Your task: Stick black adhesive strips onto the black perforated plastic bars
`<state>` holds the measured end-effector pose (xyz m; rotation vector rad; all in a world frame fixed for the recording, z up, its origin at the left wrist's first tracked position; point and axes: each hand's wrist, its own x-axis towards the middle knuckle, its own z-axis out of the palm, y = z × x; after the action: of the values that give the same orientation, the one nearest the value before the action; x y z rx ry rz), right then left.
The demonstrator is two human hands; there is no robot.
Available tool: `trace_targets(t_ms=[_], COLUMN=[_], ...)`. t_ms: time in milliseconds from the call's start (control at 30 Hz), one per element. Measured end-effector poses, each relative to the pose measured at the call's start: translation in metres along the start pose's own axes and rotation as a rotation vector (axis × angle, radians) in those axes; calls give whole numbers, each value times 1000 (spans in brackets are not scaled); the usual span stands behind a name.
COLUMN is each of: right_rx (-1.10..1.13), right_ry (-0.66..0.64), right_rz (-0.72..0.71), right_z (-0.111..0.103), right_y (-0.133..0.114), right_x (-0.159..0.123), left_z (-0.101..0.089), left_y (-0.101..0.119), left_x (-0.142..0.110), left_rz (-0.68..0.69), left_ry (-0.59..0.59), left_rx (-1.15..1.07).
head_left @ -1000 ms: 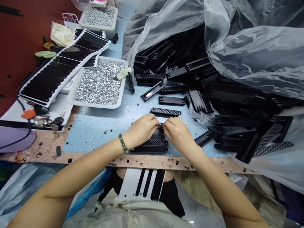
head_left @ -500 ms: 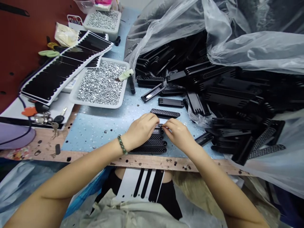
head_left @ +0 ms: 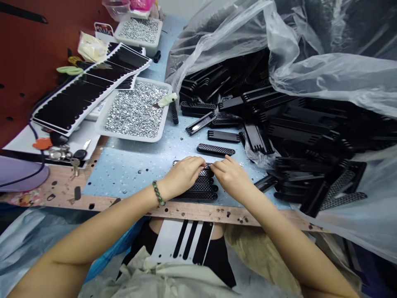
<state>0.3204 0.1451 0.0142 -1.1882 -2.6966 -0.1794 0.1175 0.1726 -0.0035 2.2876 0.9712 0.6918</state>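
Note:
My left hand, with a green bead bracelet at the wrist, bends over a row of black textured strips lying side by side near the table's front edge. Its thumb and fingertips are pinched together above the right end of the farthest strip. From the other side my right hand reaches to that same end, its fingertips also closed. Whatever is between either hand's fingers is too small or hidden. Just beyond the hands lies a separate black textured strip.
A white tray of small metal pieces stands left, with a pale-handled tool on its rim. Black sticker sheets and keys lie farther left. Black parts spill from a clear plastic bag at right. A striped sheet covers my lap.
My left hand has shifted slightly left and down, showing the far strip's left end. The right hand's fingers are drawn closer together. The view has shifted a little.

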Motion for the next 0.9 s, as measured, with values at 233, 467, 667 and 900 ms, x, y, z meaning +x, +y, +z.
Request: trace_targets(t_ms=[233, 467, 667, 900], right_rx=[225, 479, 405, 437], right_ry=[72, 279, 314, 264], right_rz=[184, 292, 312, 243], right_z=[8, 12, 30, 29], right_y=[2, -8, -22, -16], right_x=[7, -6, -20, -35], left_z=[-6, -3, 5, 28], left_y=[4, 11, 25, 40], left_x=[-3, -8, -5, -22], left_rz=[4, 31, 104, 222], left_ry=[116, 55, 25, 168], left_rx=[-75, 25, 310, 495])
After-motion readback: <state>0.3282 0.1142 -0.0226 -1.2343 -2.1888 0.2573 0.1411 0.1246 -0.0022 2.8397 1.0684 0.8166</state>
